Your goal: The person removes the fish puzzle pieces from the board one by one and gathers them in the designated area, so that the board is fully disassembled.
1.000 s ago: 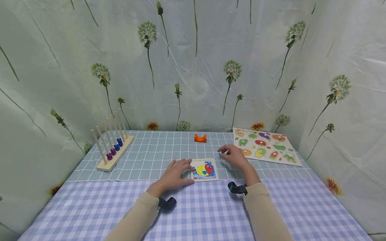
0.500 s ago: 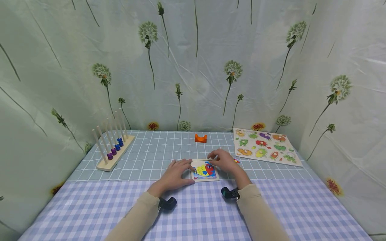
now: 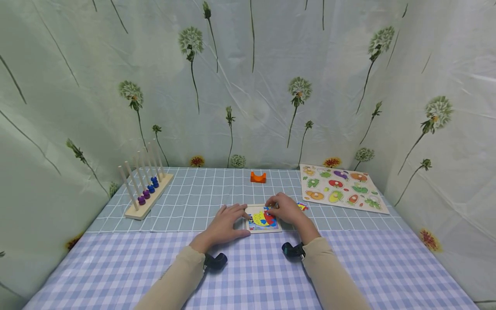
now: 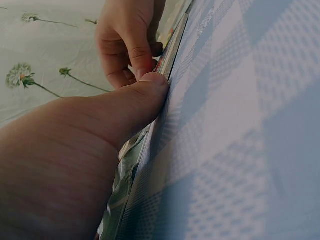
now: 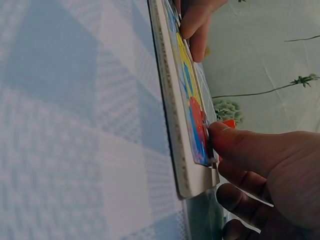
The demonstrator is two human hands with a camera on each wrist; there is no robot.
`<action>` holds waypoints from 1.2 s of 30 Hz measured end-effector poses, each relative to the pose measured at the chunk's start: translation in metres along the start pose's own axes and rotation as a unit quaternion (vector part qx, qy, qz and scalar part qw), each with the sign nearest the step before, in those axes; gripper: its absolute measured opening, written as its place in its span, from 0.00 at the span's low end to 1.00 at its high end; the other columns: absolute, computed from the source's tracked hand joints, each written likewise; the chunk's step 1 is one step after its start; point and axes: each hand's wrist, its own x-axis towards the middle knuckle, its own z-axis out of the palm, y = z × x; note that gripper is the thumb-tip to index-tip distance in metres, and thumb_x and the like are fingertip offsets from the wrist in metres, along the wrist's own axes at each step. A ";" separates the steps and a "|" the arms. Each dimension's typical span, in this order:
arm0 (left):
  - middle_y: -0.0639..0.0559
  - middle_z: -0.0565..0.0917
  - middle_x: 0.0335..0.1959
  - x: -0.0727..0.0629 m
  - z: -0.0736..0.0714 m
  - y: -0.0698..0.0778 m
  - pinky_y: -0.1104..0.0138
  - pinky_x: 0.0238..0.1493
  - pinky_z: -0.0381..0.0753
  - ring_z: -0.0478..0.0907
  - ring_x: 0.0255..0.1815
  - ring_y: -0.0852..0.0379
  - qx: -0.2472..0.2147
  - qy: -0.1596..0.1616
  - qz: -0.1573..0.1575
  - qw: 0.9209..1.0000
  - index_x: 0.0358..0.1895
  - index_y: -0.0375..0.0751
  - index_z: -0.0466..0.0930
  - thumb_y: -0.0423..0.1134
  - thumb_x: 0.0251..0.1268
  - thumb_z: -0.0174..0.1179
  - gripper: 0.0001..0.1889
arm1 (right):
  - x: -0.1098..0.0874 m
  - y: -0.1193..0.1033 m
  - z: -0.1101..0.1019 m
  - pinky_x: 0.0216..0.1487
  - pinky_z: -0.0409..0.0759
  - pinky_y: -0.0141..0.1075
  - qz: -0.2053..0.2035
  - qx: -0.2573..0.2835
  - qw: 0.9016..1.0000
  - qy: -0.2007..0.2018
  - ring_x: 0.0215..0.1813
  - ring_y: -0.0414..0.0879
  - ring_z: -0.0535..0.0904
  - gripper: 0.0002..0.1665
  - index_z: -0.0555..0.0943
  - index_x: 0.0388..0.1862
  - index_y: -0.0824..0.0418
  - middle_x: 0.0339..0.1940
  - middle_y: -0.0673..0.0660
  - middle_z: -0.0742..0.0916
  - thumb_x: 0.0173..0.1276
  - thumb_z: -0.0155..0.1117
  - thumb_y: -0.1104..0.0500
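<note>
A small square jigsaw puzzle point(image 3: 256, 230) in a pale wooden frame lies on the table, with a yellow and red fish on blue. My left hand point(image 3: 227, 224) rests along its left side, fingers spread, with the fingertips on the puzzle and the thumb at its near left corner. At the far right corner my right hand point(image 3: 284, 207) pinches a small puzzle piece against the board; the fingers mostly cover it. The right wrist view shows that thumb point(image 5: 235, 142) beside the red part of the picture.
Colourful loose puzzle pieces point(image 3: 302, 206) lie just right of my right hand. A vegetable peg board point(image 3: 341, 189) sits at the back right. An orange curved block point(image 3: 258, 177) stands behind the puzzle, and a wooden peg rack point(image 3: 149, 202) with purple and blue pieces at left.
My right hand has moved left from beside the puzzle to its far right corner, carrying a small blue puzzle piece. This uncovered the loose pieces. My left hand has stayed in place.
</note>
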 end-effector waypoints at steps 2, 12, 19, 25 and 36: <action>0.52 0.68 0.76 0.000 0.000 0.000 0.37 0.78 0.47 0.59 0.80 0.44 -0.001 0.000 0.001 1.000 0.53 0.56 0.82 0.59 0.60 0.67 0.21 | 0.000 -0.001 0.000 0.49 0.77 0.40 0.003 0.002 1.000 -0.001 0.41 0.45 0.75 0.08 0.86 0.43 0.53 0.41 0.52 0.81 0.64 0.72 0.56; 0.53 0.68 0.76 -0.001 0.000 -0.002 0.38 0.78 0.47 0.60 0.80 0.44 -0.003 0.001 0.002 1.000 0.53 0.57 0.82 0.59 0.60 0.66 0.20 | -0.002 -0.003 0.001 0.56 0.79 0.44 0.014 -0.005 1.000 0.001 0.45 0.47 0.76 0.10 0.85 0.44 0.53 0.43 0.53 0.80 0.64 0.72 0.55; 0.53 0.68 0.76 -0.001 0.000 -0.001 0.38 0.79 0.47 0.59 0.80 0.44 -0.002 0.001 0.001 1.000 0.53 0.57 0.82 0.59 0.60 0.66 0.21 | -0.001 -0.002 0.000 0.56 0.79 0.43 0.027 -0.011 1.000 -0.001 0.45 0.47 0.76 0.12 0.86 0.45 0.53 0.44 0.52 0.80 0.64 0.72 0.53; 0.53 0.67 0.77 0.000 0.000 -0.001 0.38 0.79 0.47 0.59 0.80 0.45 -0.004 -0.001 -0.002 1.000 0.53 0.57 0.82 0.59 0.60 0.66 0.21 | -0.001 -0.001 -0.002 0.55 0.79 0.43 0.030 -0.025 0.999 -0.002 0.44 0.46 0.76 0.11 0.86 0.42 0.54 0.43 0.53 0.80 0.63 0.74 0.52; 0.52 0.68 0.76 0.001 0.001 -0.002 0.38 0.79 0.47 0.59 0.80 0.45 0.003 0.000 -0.001 1.000 0.52 0.57 0.82 0.59 0.60 0.66 0.20 | -0.002 0.004 -0.011 0.40 0.76 0.34 0.031 0.092 0.995 0.006 0.39 0.46 0.76 0.09 0.79 0.41 0.56 0.38 0.54 0.83 0.66 0.70 0.59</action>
